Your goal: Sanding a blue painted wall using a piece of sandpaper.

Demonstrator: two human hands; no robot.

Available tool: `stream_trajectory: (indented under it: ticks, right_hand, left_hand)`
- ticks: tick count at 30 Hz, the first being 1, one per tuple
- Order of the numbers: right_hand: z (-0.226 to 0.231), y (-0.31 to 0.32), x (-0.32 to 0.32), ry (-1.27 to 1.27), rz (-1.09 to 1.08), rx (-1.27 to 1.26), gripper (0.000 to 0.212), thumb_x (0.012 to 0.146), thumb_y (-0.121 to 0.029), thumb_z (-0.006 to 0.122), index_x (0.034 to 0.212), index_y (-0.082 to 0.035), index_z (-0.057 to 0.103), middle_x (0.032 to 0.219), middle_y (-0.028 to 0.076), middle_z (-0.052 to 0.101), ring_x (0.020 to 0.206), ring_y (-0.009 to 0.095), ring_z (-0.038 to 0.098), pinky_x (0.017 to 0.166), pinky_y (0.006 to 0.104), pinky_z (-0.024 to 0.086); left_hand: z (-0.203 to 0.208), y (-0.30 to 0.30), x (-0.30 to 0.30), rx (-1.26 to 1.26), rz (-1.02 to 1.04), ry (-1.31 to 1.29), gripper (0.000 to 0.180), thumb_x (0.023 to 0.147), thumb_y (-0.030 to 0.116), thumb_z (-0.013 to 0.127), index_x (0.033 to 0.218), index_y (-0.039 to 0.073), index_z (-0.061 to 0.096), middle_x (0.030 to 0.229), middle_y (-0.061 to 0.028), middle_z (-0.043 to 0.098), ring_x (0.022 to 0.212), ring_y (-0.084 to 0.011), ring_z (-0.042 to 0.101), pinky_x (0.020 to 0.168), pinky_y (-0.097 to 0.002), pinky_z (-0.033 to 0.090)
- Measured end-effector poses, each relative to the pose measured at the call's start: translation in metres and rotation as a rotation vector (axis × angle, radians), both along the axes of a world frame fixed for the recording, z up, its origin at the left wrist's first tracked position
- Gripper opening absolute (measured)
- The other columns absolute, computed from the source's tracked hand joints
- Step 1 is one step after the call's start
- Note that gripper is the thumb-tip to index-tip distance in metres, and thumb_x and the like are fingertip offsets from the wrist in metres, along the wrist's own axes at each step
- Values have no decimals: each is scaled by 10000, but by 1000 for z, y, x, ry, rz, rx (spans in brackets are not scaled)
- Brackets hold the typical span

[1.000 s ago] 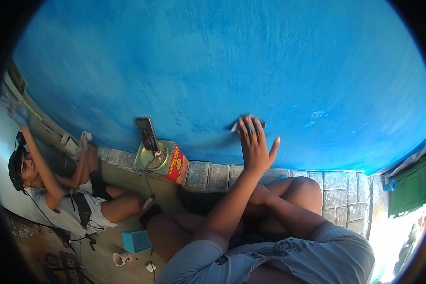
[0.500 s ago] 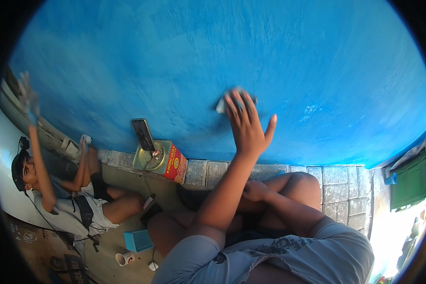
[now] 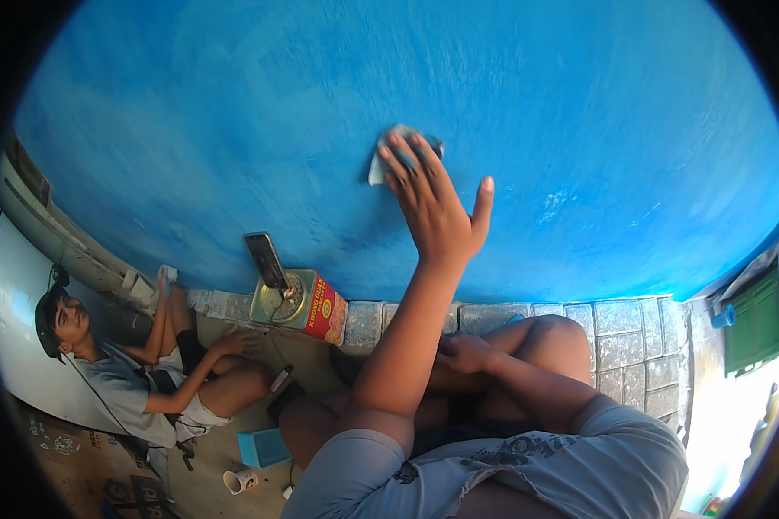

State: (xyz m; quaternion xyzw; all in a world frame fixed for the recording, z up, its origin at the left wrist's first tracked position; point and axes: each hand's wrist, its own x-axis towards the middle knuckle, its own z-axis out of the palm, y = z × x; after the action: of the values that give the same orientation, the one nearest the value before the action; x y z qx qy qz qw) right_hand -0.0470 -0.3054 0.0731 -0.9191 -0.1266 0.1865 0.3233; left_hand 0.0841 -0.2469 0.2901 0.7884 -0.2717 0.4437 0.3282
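Observation:
My left hand point(image 3: 434, 203) lies against the blue wall point(image 3: 580, 121), its fingers stretched and its thumb apart. Under the fingertips it holds a small grey-white sheet point(image 3: 378, 164) flat on the wall; whether this is cloth or sandpaper I cannot tell. My right hand point(image 3: 469, 354) rests low by my bent legs, fingers curled in. What is inside those fingers, if anything, is hidden.
At left a co-worker point(image 3: 138, 381) sits by the wall, one hand holding a pale wad point(image 3: 168, 273). A phone point(image 3: 266, 259) stands on a red biscuit tin point(image 3: 325, 311). Below are a blue box point(image 3: 264, 448) and a paper cup point(image 3: 240, 481). Grey paving point(image 3: 623, 337) lines the wall's foot.
My left hand has slid the sheet up and left across the wall. The co-worker's raised arm has come down to knee height. My right hand stays by my legs.

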Motion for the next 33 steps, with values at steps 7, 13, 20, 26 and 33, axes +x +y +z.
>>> stream_trajectory:
  ticks: [7, 13, 20, 26, 33]
  right_hand:
    - [-55, -4, -2, -446, -8, 226, 502, 939, -501, 458, 1159, -90, 647, 1036, 243, 674, 992, 428, 634, 922, 518, 476]
    - [8, 3, -2, 18, 22, -38, 520, 941, -527, 453, 1111, -78, 654, 1039, 224, 680, 1003, 418, 635, 924, 525, 470]
    - [-41, -8, -2, -143, 14, 87, 503, 933, -511, 471, 1093, -73, 660, 1094, 219, 666, 1050, 415, 619, 949, 541, 450]
    - [-5, 4, -3, -73, 100, -24, 497, 947, -478, 460, 1121, -50, 643, 1120, 213, 648, 1101, 427, 582, 978, 539, 432]
    - [-36, -4, -2, -116, 30, 90, 475, 948, -460, 472, 1123, -55, 650, 1113, 225, 649, 1085, 394, 602, 972, 506, 448]
  left_hand:
    - [-123, -20, -29, 404, -14, 157, 950, 932, 598, 446, 1461, -146, 185, 1526, -381, 117, 1426, -556, 73, 1130, -643, 103]
    - [22, -14, -5, 189, 8, -4, 959, 933, 601, 438, 1474, -137, 151, 1532, -380, 94, 1426, -557, 65, 1132, -635, 108]
    - [-62, -30, -18, 153, -15, 38, 961, 942, 594, 429, 1475, -144, 120, 1530, -393, 53, 1427, -561, 17, 1121, -658, 77]
    - [-3, -21, -11, 252, 64, 30, 997, 935, 652, 373, 1468, -154, 126, 1531, -393, 40, 1425, -564, 7, 1118, -665, 55]
    - [17, -33, -12, 163, 78, 31, 999, 930, 638, 390, 1476, -148, 103, 1539, -380, 41, 1427, -561, 0, 1122, -660, 46]
